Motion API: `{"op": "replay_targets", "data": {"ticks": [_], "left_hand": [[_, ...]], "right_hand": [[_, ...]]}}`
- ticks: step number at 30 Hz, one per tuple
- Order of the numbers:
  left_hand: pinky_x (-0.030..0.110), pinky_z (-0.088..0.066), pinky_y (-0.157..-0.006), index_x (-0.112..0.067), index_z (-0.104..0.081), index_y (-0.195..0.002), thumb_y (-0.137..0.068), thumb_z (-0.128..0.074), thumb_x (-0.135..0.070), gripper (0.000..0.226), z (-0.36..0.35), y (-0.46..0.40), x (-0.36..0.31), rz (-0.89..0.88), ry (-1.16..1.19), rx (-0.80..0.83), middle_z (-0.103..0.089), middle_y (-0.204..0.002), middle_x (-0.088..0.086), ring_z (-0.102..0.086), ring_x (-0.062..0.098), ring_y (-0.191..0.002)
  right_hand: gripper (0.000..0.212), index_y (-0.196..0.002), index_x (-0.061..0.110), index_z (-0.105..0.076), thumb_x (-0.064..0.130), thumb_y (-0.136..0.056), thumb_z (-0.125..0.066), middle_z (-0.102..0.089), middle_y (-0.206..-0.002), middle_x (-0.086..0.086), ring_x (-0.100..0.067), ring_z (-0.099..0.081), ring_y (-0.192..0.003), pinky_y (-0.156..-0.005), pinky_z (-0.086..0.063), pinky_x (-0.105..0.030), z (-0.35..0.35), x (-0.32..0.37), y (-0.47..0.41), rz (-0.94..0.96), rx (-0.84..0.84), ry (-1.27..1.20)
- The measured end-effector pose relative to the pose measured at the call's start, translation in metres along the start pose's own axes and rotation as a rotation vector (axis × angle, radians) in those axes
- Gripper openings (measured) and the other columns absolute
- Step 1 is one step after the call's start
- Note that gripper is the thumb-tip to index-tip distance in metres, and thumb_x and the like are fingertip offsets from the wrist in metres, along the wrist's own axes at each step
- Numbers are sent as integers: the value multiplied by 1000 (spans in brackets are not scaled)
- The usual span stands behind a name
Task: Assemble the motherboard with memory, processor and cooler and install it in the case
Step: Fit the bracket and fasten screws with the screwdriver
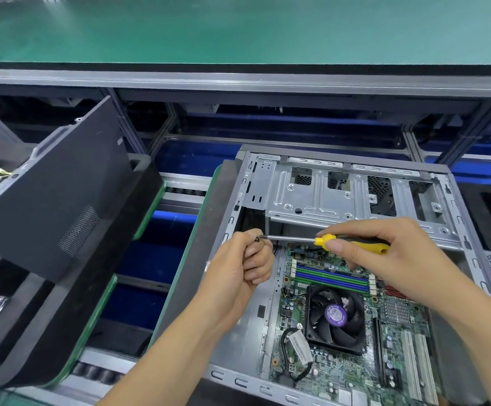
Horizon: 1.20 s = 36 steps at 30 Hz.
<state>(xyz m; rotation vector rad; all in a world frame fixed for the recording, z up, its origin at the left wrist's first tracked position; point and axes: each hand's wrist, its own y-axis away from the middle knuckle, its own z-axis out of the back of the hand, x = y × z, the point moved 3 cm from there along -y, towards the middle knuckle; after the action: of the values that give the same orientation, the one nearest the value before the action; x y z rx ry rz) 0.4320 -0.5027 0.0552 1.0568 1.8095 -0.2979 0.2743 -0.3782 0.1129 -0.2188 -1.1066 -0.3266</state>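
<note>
Since the board (352, 326) already sits flat in the case (355, 183) with the cooler (336, 317) on it and RAM sticks (332, 276) in the slots, this looks like the screw-down stage to me. From the head view, the right hand (384, 259) grips the yellow handle of the screwdriver (326, 239), shaft lying nearly level and pointing left. The left hand (244, 265) is curled at the tip and seems to pinch something small and dark there, probably a screw being seated on the bit, but it's too small to say for sure. Holding the driver sideways above the board makes sense for loading the tip: easier than fishing around in the case.

Around it: the drive cage (326, 194) spans the far side of the case, just beyond the hands, and would crowd any screw hole along the board's top edge. A loose black cable (289, 347) loops beside the cooler, worth keeping out of the driver's path. The side panel (53, 183) leans on a neighbouring tray at left, well apart. The case rests on a green-edged tray (197, 230) on the conveyor, with a green bench (238, 30) beyond.
</note>
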Motion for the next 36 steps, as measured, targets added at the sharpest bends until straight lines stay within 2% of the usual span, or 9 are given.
{"op": "replay_targets", "data": {"ticks": [7,11,14,18,22,26,29,32,36], "left_hand": [[25,-15,-46,-20,-22,-61,-97,-36,-15,39,-1,1,1,24,15,-25,-17,-51,-4,-15,10,-45],[26,-15,-48,-20,-28,-56,-98,-35,-13,43,0,1,-1,-25,-161,-30,-19,-52,-4,-14,12,-48],[22,-19,-50,-19,-33,-62,-101,-40,-19,40,2,4,-4,-154,-388,-31,-25,-56,-7,-19,12,-52],[18,-24,-52,-20,-38,-65,-100,-43,-33,37,1,10,-2,-200,-517,10,-27,-59,-7,-22,12,-55],[21,-22,-53,-10,-37,-72,-101,-39,-28,35,0,12,-1,-165,-526,1,-28,-58,-7,-22,11,-54],[24,-19,-53,-12,-42,-69,-102,-37,-24,35,-1,13,-1,-116,-449,2,-23,-58,-2,-18,14,-56],[25,-18,-51,-10,-48,-74,-98,-34,-40,41,-2,10,2,-57,-403,-6,-24,-55,-5,-18,12,-52],[20,-18,-43,-9,-52,-85,-79,-29,-65,61,2,5,3,17,-382,-139,-26,-48,-9,-21,7,-44],[15,-26,-44,-19,-52,-97,-83,-17,-76,68,3,-3,-2,-116,-523,-232,-28,-48,-14,-25,4,-44]], "right_hand": [[27,-94,41,-74,48,-68,-69,-72,-88,20,2,-67,-77,-64,-48,-9,2,-1,0,54,-1,42],[29,-97,43,-72,49,-69,-68,-68,-81,18,-7,-63,-79,-69,-44,-15,8,4,0,145,-55,232],[27,-95,41,-72,54,-73,-63,-67,-73,18,-5,-62,-70,-64,-44,-16,11,10,2,176,-91,304],[35,-81,33,-75,58,-79,-50,-62,-52,8,-2,-49,-40,-43,-34,-8,11,10,3,100,-52,295],[29,-81,38,-65,64,-73,-53,-66,-65,17,0,-60,-59,-56,-43,-15,12,10,6,-2,10,301],[20,-85,39,-56,54,-73,-62,-70,-74,11,-10,-65,-66,-57,-50,-29,16,14,13,-43,76,248],[23,-87,39,-56,56,-71,-60,-71,-74,11,-10,-66,-68,-60,-50,-30,24,18,17,-34,74,244],[30,-89,37,-59,58,-68,-61,-72,-75,11,-15,-67,-69,-61,-51,-29,34,21,25,-23,51,262],[18,-85,39,-65,49,-70,-68,-70,-76,20,1,-66,-69,-65,-51,-26,24,22,32,-8,92,377]]}}
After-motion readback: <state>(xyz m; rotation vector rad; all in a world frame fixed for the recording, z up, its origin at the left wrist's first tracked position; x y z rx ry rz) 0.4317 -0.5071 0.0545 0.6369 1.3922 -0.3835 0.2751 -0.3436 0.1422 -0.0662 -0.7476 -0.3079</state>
